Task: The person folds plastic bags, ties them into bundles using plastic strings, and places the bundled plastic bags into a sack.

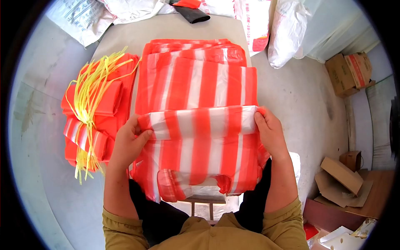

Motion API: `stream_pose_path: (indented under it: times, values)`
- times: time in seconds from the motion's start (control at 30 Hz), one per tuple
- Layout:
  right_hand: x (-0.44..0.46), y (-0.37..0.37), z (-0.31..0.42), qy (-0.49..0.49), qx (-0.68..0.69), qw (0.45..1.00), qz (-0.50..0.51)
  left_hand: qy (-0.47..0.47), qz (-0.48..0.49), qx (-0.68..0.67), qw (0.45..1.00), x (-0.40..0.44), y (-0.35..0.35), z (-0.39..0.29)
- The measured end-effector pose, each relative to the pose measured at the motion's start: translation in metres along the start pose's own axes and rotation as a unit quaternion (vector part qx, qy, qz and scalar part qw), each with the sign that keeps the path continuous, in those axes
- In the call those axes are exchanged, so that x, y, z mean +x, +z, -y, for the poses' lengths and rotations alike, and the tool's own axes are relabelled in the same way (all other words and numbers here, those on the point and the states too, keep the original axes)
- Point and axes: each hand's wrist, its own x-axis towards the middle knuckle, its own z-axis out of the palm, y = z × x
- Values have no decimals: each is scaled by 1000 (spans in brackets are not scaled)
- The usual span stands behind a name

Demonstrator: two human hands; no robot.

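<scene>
Red-and-white striped plastic bags (196, 83) lie in a layered stack on the table before me. Across the near part of the stack runs a folded-over band of striped plastic bag (198, 123). My left hand (132, 139) pinches the band's left end between thumb and fingers. At its right end, my right hand (271, 129) is closed on the edge, thumb on top. Below the band, the bags' cut-out handle end (191, 183) hangs toward my lap. Fingers under the plastic are partly hidden.
Folded red bags (98, 98) with a bunch of yellow ties (89, 104) over them sit at left. White printed sacks (89, 21) lie beyond the beige table (125, 31). A white sack (288, 31) and cardboard boxes (350, 73) stand right; an opened carton (343, 183) lies lower right.
</scene>
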Motion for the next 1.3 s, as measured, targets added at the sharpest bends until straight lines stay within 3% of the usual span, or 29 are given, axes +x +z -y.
stream_pose_path:
  times: [0.07, 0.27, 0.47, 0.57, 0.67, 1.07, 1.17, 1.3]
  values:
    - [2, 4, -4, -18, -21, 999, -19, -11, -10, -44, 999, 4, 2, 12]
    - [6, 8, 4, 21, -83, 996, -9, 14, -75, 38, 996, 9, 12, 22]
    - [9, 6, -1, -19, -41, 999, 27, 14, -83, -23, 996, 16, 18, 36]
    - [10, 9, -4, -55, -91, 994, 11, -6, -99, 21, 995, 19, 19, 39]
    - [12, 13, -3, -42, -68, 997, 4, 2, -113, 28, 993, 19, 21, 35]
    - [12, 10, 7, -56, -196, 979, -5, -42, -130, 79, 987, 17, 23, 21]
    - [17, 0, -17, -27, -87, 995, -28, -48, -105, 82, 990, 17, 16, 24]
    - [18, -11, -19, 7, -46, 998, -32, -72, -75, -73, 992, 13, 4, 25]
